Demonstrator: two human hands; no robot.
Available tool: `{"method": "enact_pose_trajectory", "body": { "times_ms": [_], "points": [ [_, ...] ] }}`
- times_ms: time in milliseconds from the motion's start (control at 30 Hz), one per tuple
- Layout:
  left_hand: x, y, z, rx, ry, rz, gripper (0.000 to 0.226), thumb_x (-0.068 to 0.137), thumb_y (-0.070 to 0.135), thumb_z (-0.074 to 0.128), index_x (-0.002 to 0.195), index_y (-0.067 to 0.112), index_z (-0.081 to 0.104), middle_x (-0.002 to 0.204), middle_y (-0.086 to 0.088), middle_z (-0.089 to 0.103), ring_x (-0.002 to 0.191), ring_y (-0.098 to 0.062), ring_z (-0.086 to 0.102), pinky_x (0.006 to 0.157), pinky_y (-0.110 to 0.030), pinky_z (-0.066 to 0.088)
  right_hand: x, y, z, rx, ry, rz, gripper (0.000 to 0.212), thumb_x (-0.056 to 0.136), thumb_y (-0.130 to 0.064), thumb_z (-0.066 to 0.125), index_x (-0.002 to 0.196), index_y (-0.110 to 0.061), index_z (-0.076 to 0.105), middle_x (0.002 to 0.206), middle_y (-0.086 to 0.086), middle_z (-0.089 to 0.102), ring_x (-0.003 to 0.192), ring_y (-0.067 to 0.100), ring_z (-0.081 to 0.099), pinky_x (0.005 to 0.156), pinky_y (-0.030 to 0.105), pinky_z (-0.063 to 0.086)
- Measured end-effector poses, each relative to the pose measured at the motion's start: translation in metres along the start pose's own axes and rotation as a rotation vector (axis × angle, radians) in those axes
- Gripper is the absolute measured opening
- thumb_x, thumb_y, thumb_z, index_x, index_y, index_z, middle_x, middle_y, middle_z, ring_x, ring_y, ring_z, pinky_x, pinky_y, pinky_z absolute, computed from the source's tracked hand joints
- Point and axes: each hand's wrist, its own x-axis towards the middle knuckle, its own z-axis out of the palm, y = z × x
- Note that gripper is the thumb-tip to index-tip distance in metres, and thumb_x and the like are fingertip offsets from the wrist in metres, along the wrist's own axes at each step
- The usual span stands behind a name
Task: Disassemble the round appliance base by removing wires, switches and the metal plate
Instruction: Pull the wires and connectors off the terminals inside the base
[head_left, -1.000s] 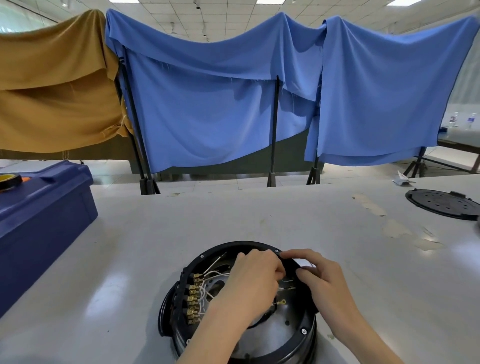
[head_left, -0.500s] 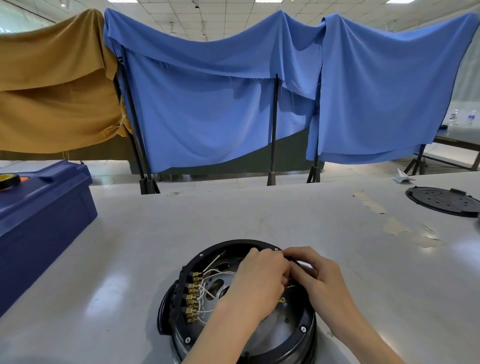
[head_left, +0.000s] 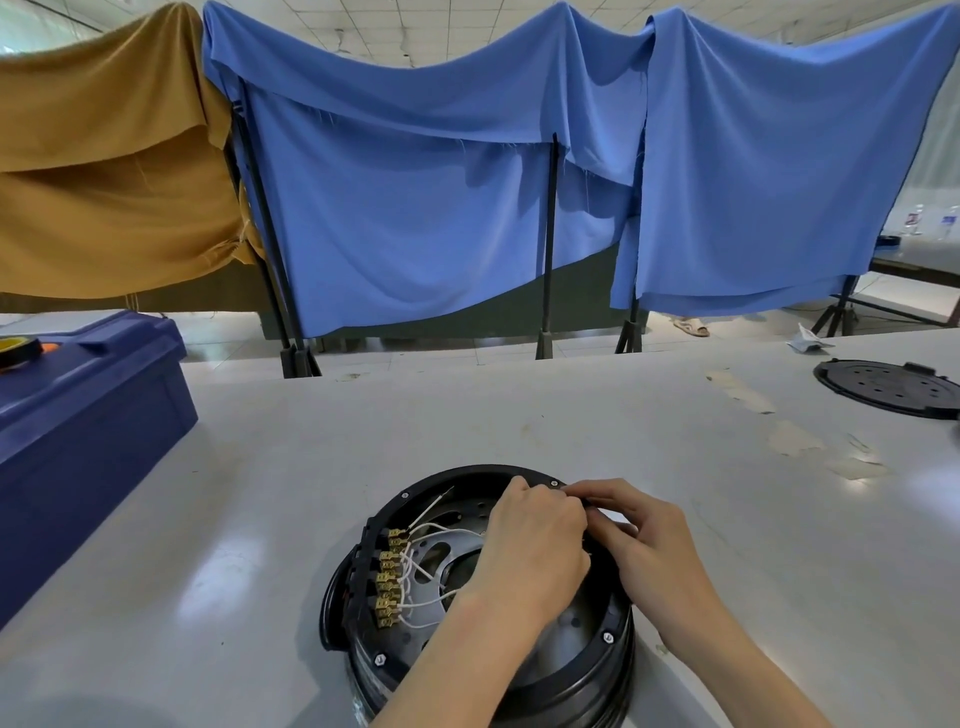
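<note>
Wire removal, probably: left hand (head_left: 535, 551) and right hand (head_left: 657, 553) fingers curl together, grasp hidden, round black plastic base (head_left: 618, 657) beneath; steady pull next.

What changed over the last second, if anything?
The left hand slid toward the far rim of the round base and the right hand closed in, so their fingers now meet there; what they pinch is hidden. The white wires, brass terminals, blue box and black cover stayed put.
</note>
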Motion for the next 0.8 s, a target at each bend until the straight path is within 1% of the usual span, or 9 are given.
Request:
{"method": "enact_pose_trajectory", "body": {
  "times_ms": [167,233,400,533,667,800],
  "points": [
    [0.000,0.001,0.002,0.021,0.020,0.003,0.025,0.086,0.003,0.040,0.100,0.003,0.061,0.105,-0.014,0.064,0.101,-0.030,0.051,0.074,-0.025,0.017,0.001,0.001,0.000,0.004,0.004,0.002,0.035,0.088,0.015,0.051,0.092,-0.011,0.075,0.089,-0.007,0.075,0.084,0.005,0.070,0.069,0.010,0.049],
    [0.001,0.001,0.001,0.040,0.026,0.015,0.025,0.085,0.003,0.040,0.099,0.004,0.062,0.105,-0.013,0.064,0.099,-0.029,0.052,0.075,-0.027,0.019,0.002,0.002,0.001,0.000,0.008,0.003,0.036,0.089,0.014,0.051,0.091,-0.013,0.075,0.089,-0.007,0.075,0.084,0.004,0.070,0.069,0.010,0.049],
    [0.000,0.001,0.001,0.031,0.031,-0.001,0.024,0.086,0.005,0.042,0.099,0.004,0.062,0.104,-0.013,0.064,0.099,-0.029,0.051,0.072,-0.025,0.019,0.001,0.002,0.001,-0.014,0.023,0.009,0.036,0.088,0.014,0.052,0.090,-0.014,0.075,0.089,-0.005,0.075,0.086,0.004,0.069,0.070,0.011,0.050],
    [-0.002,0.002,0.001,0.062,0.018,0.009,0.024,0.084,0.006,0.042,0.099,0.005,0.062,0.105,-0.013,0.065,0.098,-0.030,0.053,0.084,-0.030,0.027,0.000,0.002,0.000,-0.029,0.019,-0.008,0.036,0.088,0.014,0.052,0.091,-0.012,0.076,0.090,-0.006,0.075,0.087,0.003,0.068,0.070,0.009,0.048],
    [-0.003,-0.008,0.001,-0.025,-0.012,-0.062,0.025,0.088,0.009,0.046,0.104,0.007,0.064,0.108,-0.011,0.064,0.104,-0.029,0.050,0.075,-0.026,0.024,0.002,0.003,0.002,-0.049,0.031,0.000,0.038,0.088,0.013,0.049,0.090,-0.014,0.075,0.091,-0.005,0.075,0.086,0.001,0.067,0.069,0.008,0.047],
    [-0.009,-0.012,0.000,-0.124,0.013,-0.063,0.026,0.093,0.012,0.048,0.109,0.019,0.067,0.108,0.000,0.065,0.101,-0.023,0.051,0.077,-0.026,0.024,0.000,0.004,0.003,-0.016,0.040,0.017,0.039,0.089,0.012,0.049,0.089,-0.016,0.075,0.088,-0.004,0.074,0.079,0.003,0.069,0.064,0.010,0.048]
  ]
}}
